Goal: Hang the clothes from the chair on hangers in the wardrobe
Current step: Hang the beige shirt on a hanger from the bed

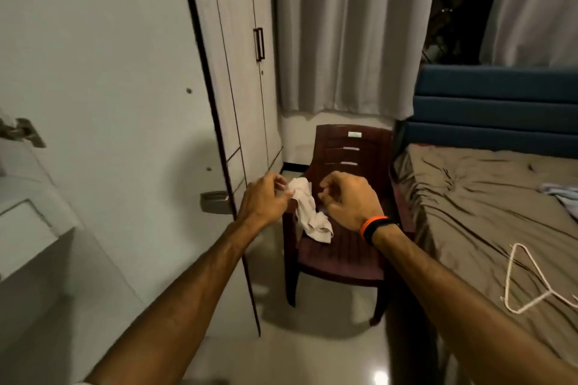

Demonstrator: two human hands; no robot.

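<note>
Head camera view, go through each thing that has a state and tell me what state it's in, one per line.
Wardrobe door: swung open.
Far wardrobe doors: closed.
White garment: crumpled, its top pinched, its lower end on the seat.
Left hand: pinches the garment.
Right hand: fingers curled; grip unclear.
Chair: upright.
White hanger: lying flat on the bed, bare.
Bed sheet: rumpled.
Curtains: parted.

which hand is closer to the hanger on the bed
Right. The right hand is over the chair, on the hanger's side; the left hand, pinching the white cloth, is farther away.
</note>
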